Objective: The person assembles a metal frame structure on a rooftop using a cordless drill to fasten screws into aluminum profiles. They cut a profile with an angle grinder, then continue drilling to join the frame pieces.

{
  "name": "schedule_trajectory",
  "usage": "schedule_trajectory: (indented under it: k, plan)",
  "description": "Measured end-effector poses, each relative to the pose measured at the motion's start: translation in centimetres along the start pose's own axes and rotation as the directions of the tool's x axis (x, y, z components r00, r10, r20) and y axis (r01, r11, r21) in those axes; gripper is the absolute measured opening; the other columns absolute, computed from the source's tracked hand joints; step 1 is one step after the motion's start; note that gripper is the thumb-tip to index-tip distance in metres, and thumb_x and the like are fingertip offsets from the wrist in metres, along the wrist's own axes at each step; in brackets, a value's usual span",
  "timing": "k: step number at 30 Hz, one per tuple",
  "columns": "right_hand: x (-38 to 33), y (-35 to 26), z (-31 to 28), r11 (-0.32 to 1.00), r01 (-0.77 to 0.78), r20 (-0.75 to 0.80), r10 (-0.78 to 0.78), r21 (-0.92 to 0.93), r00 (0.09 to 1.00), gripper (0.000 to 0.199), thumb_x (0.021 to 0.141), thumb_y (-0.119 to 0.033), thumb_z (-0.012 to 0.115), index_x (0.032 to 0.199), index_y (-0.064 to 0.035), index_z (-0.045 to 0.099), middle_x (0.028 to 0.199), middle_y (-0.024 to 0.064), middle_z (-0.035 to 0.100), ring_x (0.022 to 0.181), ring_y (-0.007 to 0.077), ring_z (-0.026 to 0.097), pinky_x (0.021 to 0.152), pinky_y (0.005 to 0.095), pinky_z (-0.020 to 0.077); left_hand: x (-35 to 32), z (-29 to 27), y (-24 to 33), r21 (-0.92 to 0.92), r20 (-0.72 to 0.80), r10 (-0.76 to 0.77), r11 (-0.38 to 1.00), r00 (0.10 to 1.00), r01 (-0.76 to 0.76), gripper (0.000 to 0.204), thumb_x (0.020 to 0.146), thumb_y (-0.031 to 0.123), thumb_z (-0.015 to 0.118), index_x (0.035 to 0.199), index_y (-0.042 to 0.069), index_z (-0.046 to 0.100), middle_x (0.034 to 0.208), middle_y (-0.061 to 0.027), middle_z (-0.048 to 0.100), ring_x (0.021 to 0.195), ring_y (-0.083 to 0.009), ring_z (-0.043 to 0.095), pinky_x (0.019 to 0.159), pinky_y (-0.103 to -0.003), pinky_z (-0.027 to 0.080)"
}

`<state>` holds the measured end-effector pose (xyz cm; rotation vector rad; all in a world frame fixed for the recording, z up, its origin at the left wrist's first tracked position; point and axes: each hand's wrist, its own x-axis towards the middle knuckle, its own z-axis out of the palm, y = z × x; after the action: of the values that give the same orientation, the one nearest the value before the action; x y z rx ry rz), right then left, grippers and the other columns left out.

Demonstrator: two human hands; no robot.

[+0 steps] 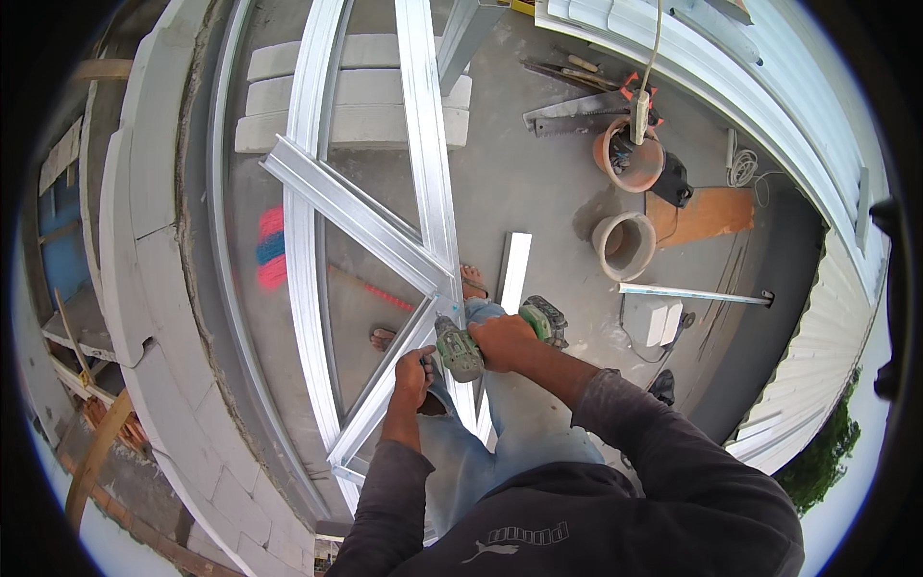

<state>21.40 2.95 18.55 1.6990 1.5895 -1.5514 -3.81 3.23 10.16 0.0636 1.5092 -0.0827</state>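
Two hands show on my feed: the right hand (pixel 505 341) is wrapped around a green cordless drill (pixel 460 354), and the left hand (pixel 411 378) curls just left of it, though I cannot tell whether it grips anything. Ahead of the drill's nose I see a joint of the silvery metal frame (pixel 430 183); farther off, beyond the drill to the right, lie handsaws (pixel 577 108).

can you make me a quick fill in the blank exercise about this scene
The drill is held in the person's ____ hand.
The broom head has a middle band, between two pink ones, coloured ____.
The number of round buckets standing on the floor is ____.

Missing words: right; blue; two.
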Motion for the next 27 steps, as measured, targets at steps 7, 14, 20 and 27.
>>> schedule_trajectory:
  k: [7, 14, 20, 27]
  plan:
    - [-7.7, -0.5, 4.5, 0.917, 0.228, -0.173, -0.179, 0.329, 0.969, 0.045, 0.081, -0.03, 0.076, 0.121, -0.0124, 0.063, 0.098, 0.0174, 0.074, 0.091, 0.041, 0.072, 0.078, 0.0519, 0.0555, -0.3, -2.4, -0.8, -0.08, 0.143, 0.148, 0.987, 0.979, -0.138, 0.025, 0.104, 0.021, 0.067, 0.122, 0.004, 0.067, 0.091, 0.0015, 0.061, 0.075, -0.0069, 0.054, 0.064, -0.023, 0.045]
    - [-10.2, -3.5, 9.9, 0.771, 0.373, -0.343, -0.212, 0.517, 0.915, 0.048, 0.081, -0.026, 0.076, 0.123, -0.0074, 0.061, 0.102, 0.0179, 0.073, 0.093, 0.0412, 0.071, 0.079, 0.0469, 0.0556, -3.0, -6.6, -1.5, -0.25, 0.34, 0.18, 0.963, 0.923, -0.096, 0.028, 0.102, 0.025, 0.072, 0.119, 0.004, 0.068, 0.097, 0.0013, 0.064, 0.084, -0.0084, 0.058, 0.068, -0.023, 0.046]
    - [-10.2, -5.8, 11.1, 0.764, 0.429, -0.283, -0.327, 0.481, 0.901, 0.051, 0.083, -0.019, 0.075, 0.13, -0.0054, 0.06, 0.102, 0.0173, 0.072, 0.091, 0.0376, 0.072, 0.081, 0.0416, 0.0561, -3.5, -10.5, -3.3, -0.423, 0.473, 0.231, 0.906, 0.85, -0.011, 0.021, 0.1, 0.022, 0.073, 0.113, 0.005, 0.068, 0.094, -0.0004, 0.063, 0.081, -0.0097, 0.059, 0.066, -0.023, 0.048]
    - [-11.0, -6.3, 10.4, 0.743, 0.284, -0.097, -0.285, 0.605, 0.954, 0.055, 0.081, -0.022, 0.079, 0.131, -0.0061, 0.061, 0.102, 0.0152, 0.073, 0.09, 0.0365, 0.071, 0.08, 0.0395, 0.0558, -3.9, -14.0, -4.0, -0.249, 0.538, 0.206, 0.965, 0.817, -0.08, 0.013, 0.1, 0.018, 0.073, 0.099, 0.006, 0.068, 0.088, -0.0033, 0.063, 0.075, -0.0103, 0.058, 0.061, -0.022, 0.047]
